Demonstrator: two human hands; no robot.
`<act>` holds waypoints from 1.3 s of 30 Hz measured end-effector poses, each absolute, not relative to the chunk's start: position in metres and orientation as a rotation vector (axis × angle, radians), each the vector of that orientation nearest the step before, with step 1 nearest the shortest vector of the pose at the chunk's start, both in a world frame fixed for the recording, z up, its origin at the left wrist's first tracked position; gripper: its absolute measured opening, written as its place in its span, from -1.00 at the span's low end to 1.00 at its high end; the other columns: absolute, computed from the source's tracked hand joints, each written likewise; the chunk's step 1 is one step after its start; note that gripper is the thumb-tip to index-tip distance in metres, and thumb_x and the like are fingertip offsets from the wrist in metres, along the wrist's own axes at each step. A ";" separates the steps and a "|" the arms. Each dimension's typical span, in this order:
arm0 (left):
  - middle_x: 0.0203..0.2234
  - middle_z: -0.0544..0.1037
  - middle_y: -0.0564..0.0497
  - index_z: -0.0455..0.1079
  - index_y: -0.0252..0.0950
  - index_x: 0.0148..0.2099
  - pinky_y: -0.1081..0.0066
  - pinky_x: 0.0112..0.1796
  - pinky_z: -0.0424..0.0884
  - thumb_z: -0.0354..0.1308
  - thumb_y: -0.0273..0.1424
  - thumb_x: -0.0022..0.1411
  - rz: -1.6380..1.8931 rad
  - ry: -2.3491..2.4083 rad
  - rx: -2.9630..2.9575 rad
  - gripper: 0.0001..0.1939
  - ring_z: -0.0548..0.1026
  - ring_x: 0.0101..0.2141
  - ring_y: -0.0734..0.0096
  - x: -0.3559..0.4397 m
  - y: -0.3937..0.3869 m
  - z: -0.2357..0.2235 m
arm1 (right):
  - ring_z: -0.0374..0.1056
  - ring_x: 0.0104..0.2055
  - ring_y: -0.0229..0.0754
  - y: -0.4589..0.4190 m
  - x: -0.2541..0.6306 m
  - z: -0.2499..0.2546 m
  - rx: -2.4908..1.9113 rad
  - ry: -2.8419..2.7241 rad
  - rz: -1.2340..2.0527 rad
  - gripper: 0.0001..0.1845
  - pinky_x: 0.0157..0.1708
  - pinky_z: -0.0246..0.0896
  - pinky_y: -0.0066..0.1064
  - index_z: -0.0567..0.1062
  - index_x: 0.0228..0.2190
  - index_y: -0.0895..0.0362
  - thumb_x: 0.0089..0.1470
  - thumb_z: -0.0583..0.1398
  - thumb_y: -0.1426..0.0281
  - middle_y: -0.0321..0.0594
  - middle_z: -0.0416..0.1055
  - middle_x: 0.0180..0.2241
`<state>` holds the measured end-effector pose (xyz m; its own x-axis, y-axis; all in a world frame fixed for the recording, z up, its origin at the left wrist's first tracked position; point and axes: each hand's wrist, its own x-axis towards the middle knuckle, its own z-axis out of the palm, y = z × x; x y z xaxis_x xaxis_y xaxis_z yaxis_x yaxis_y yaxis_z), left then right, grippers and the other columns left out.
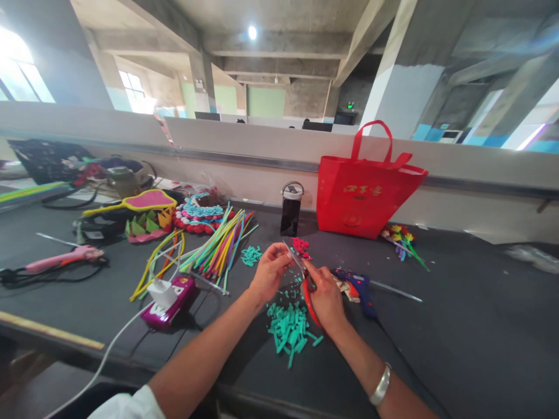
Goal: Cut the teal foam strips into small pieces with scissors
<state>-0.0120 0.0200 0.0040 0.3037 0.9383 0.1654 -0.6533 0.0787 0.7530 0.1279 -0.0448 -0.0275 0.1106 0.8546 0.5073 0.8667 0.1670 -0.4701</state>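
My right hand is closed round the red handles of a pair of scissors, whose blades point up and left toward my left hand. The fingers of my left hand are pinched together beside the blades; what they hold is too small to make out. Below both hands lies a pile of cut teal strips, with tiny teal scraps scattered above it. A small heap of red pieces sits just beyond the blades. Another little teal heap lies to the left of my left hand.
Left of centre are coloured pipe cleaners, a purple power strip and a pink glue gun. A blue glue gun lies right of my right hand. A dark tumbler and red bag stand at the back.
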 end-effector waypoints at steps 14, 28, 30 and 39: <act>-0.47 0.49 0.10 0.39 -0.31 -0.29 0.50 -0.35 0.35 0.36 -0.46 -0.06 1.212 0.423 0.900 -0.74 0.45 -0.47 0.55 -0.012 0.019 0.003 | 0.36 -0.32 -0.19 -0.044 0.129 -0.029 -1.600 -1.689 0.065 -0.52 -0.24 0.27 -0.39 0.44 0.02 0.06 0.04 0.09 0.46 -0.24 0.31 -0.35; -0.49 0.47 0.11 0.39 -0.32 -0.28 0.52 -0.39 0.33 0.34 -0.49 -0.06 1.220 0.449 0.903 -0.74 0.44 -0.51 0.57 -0.015 0.020 0.006 | 0.37 -0.35 -0.19 -0.040 0.133 -0.029 -1.628 -1.662 0.066 -0.56 -0.29 0.27 -0.40 0.46 -0.03 0.08 0.01 0.10 0.42 -0.25 0.33 -0.36; -0.49 0.48 0.10 0.38 -0.32 -0.28 0.52 -0.39 0.33 0.34 -0.48 -0.05 1.223 0.437 0.918 -0.75 0.44 -0.50 0.56 -0.015 0.020 0.005 | 0.37 -0.34 -0.19 -0.040 0.132 -0.029 -1.623 -1.692 0.080 -0.54 -0.27 0.27 -0.40 0.45 -0.02 0.08 0.01 0.10 0.44 -0.24 0.33 -0.34; -0.51 0.47 0.12 0.38 -0.31 -0.29 0.53 -0.40 0.33 0.35 -0.48 -0.07 1.225 0.431 0.902 -0.74 0.43 -0.51 0.57 -0.014 0.020 0.005 | 0.37 -0.33 -0.19 -0.041 0.130 -0.032 -1.594 -1.698 0.076 -0.56 -0.26 0.27 -0.41 0.46 -0.04 0.08 0.00 0.11 0.45 -0.24 0.34 -0.33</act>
